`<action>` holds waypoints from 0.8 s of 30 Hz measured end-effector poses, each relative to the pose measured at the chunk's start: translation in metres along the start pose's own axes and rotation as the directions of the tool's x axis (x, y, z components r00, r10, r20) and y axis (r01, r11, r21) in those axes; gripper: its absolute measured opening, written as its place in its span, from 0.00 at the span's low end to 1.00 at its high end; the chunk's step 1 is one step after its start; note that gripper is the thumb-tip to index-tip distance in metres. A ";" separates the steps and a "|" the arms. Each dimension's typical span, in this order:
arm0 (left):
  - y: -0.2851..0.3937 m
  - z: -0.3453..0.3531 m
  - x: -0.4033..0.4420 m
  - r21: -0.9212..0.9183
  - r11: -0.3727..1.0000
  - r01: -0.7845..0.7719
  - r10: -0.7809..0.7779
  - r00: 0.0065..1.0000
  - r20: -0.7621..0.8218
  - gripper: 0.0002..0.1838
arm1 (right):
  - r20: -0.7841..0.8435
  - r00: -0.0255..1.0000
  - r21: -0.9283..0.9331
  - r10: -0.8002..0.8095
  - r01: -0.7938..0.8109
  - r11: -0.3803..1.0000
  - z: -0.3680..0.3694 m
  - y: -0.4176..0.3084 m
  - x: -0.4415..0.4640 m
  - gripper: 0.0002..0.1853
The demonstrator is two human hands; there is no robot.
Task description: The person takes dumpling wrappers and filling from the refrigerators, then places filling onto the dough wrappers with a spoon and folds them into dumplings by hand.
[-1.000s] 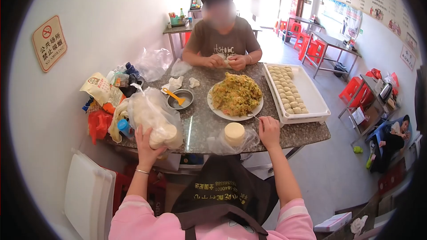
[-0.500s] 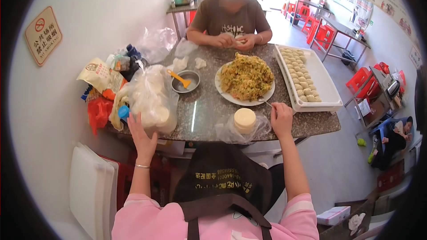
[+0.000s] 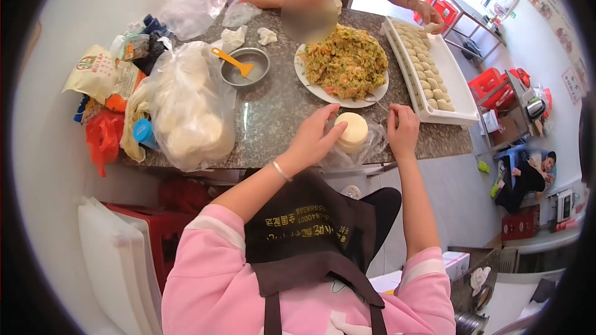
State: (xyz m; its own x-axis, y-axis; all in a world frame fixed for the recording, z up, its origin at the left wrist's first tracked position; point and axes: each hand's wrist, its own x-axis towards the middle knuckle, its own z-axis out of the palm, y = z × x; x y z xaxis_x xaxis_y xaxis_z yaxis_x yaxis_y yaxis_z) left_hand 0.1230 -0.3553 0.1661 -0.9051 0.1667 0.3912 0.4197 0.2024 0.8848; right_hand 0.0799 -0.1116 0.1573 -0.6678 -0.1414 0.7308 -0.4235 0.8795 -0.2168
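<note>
My left hand (image 3: 313,138) is open at the near side of the table, thumb and fingers apart, its thumb at the edge of a stack of round dough wrappers (image 3: 351,128). The stack sits on a clear plastic bag (image 3: 375,142). My right hand (image 3: 405,129) is closed with its fingertips on the thin handle of a metal spoon (image 3: 380,104). The spoon's other end goes into a mound of chopped filling (image 3: 351,62) on a white plate (image 3: 309,89).
A white tray (image 3: 462,110) with rows of dumplings (image 3: 425,65) stands at the right; a co-worker's hand (image 3: 429,15) holds a dumpling over it. Left are a metal bowl (image 3: 264,74) with an orange scraper (image 3: 233,61), a large bag of wrappers (image 3: 192,111) and a blue-capped container (image 3: 144,131).
My left hand has moved right, from beside the large bag to the wrapper stack. My right hand stays by the spoon. The co-worker's hand has reached out to the dumpling tray.
</note>
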 end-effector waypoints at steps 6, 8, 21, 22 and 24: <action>-0.002 -0.001 -0.001 -0.026 0.996 0.080 -0.076 0.988 0.133 0.28 | 0.027 0.999 -0.025 0.031 -0.031 0.999 -0.003 -0.003 -0.004 0.03; -0.004 -0.003 0.000 -0.032 0.996 0.081 -0.076 0.986 0.146 0.29 | 0.027 1.000 -0.026 -0.007 0.008 1.000 -0.003 -0.004 0.001 0.03; -0.009 0.003 -0.005 -0.049 0.999 -0.014 0.018 0.997 0.073 0.26 | 0.072 0.994 0.042 0.085 -0.089 0.995 -0.003 -0.012 0.001 0.04; -0.010 0.003 -0.005 -0.037 0.999 -0.009 0.011 0.998 0.064 0.26 | 0.075 0.994 0.058 0.080 -0.085 0.995 -0.004 -0.012 0.001 0.04; -0.009 0.004 -0.005 -0.071 0.997 -0.008 0.016 0.994 0.113 0.26 | 0.134 0.986 0.089 0.097 -0.109 0.990 -0.008 -0.012 0.001 0.05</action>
State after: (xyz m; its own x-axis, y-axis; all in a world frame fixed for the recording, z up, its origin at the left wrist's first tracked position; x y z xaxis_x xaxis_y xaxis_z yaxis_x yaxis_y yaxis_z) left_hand 0.1243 -0.3541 0.1547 -0.8848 0.2775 0.3743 0.4210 0.1319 0.8974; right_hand 0.0898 -0.1188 0.1657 -0.7814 -0.1153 0.6133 -0.4008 0.8460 -0.3516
